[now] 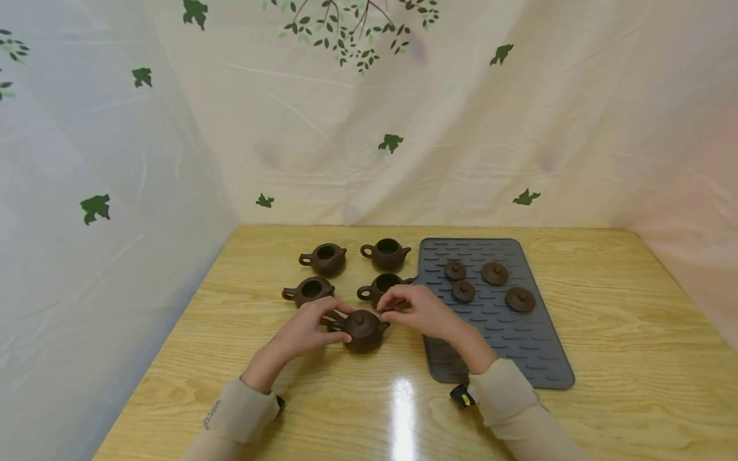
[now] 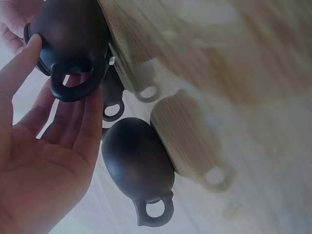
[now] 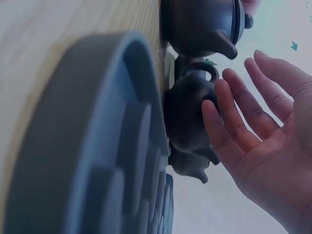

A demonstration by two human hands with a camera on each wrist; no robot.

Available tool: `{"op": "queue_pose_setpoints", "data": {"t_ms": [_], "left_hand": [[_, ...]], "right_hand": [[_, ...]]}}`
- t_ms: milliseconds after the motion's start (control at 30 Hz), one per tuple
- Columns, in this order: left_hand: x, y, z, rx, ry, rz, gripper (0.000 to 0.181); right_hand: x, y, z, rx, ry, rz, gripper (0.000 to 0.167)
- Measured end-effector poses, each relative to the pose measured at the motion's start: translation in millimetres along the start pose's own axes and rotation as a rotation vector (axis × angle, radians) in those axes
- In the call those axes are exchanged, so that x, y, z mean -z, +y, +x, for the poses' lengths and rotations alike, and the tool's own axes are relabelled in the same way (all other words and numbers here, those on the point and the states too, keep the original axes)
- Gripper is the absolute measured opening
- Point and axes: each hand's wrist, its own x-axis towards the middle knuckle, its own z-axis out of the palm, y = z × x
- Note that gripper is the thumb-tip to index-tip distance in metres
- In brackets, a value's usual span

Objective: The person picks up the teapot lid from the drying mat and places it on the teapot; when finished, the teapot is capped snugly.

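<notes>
A dark brown teapot [image 1: 363, 334] with its lid [image 1: 360, 320] on sits near the middle of the table, handle to the left and spout to the right. My left hand [image 1: 314, 326] holds it from the handle side; in the left wrist view the thumb lies near the rim and the fingers [image 2: 90, 117] reach round the far side. Beside the spout hovers my right hand [image 1: 418, 310]. Its fingers are loosely bent, with nothing between them, and in the right wrist view they stand apart from the lidded teapot [image 3: 200, 24].
Several lidless teapots stand behind, among them one at back left [image 1: 324, 261], one at back right [image 1: 387, 256] and one behind my right hand [image 1: 380, 285]. On the right lies a grey ridged mat [image 1: 507, 346] bearing several loose lids [image 1: 520, 299].
</notes>
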Motion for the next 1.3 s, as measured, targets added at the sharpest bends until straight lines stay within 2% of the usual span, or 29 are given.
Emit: {"op": "queue_pose_setpoints", "data": {"t_ms": [333, 533, 700, 933, 1300], "left_hand": [[6.6, 0.5, 0.2, 0.002, -0.014, 0.063, 0.038], [14.5, -0.3, 0.2, -0.004, -0.011, 0.017, 0.038], [25.2, -1.1, 0.3, -0.022, 0.022, -0.023, 0.037], [39.2, -6.5, 1.5, -0.01, 0.067, -0.079, 0.034], [54.5, -19.4, 5.7, 0.013, 0.124, -0.033, 0.029]], "right_hand": [[13.6, 4.9, -6.6, -0.007, 0.019, -0.023, 0.019], [25.3, 11.6, -14.1, -0.036, 0.047, -0.02, 0.02], [36.3, 15.0, -22.6, -0.063, 0.079, -0.018, 0.019], [48.5, 19.4, -32.9, -0.113, 0.126, -0.044, 0.024], [61.6, 26.9, -45.7, -0.154, 0.178, -0.066, 0.024]]}}
